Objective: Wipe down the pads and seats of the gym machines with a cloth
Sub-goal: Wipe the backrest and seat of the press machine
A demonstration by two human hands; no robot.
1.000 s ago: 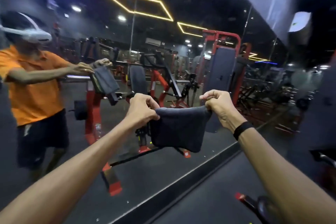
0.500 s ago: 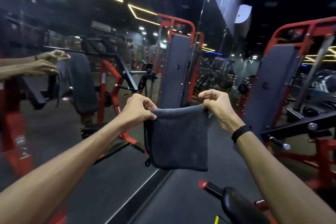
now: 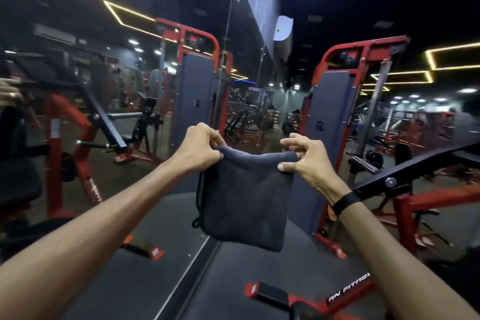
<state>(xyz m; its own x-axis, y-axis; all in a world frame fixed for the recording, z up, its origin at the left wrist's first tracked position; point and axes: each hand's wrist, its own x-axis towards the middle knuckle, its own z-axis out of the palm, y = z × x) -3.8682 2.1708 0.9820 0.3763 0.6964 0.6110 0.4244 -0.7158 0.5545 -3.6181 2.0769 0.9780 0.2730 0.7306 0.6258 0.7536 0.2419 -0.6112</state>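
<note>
**Folded cloth held up by its top corners**

Left hand [image 3: 198, 148] pinches the dark cloth [image 3: 244, 200] at its upper left corner; right hand [image 3: 309, 161] pinches the upper right, thumb in front. The cloth hangs between them, before a red machine [image 3: 335, 101] and mirror [image 3: 117, 73]

A wall mirror [image 3: 109, 117] fills the left side, meeting the dark rubber floor [image 3: 233, 280] along a pale strip. Yellow LED ceiling strips [image 3: 405, 70] glow at upper right. A white air-conditioner unit [image 3: 54, 34] shows in the reflection, high on the left.
</note>
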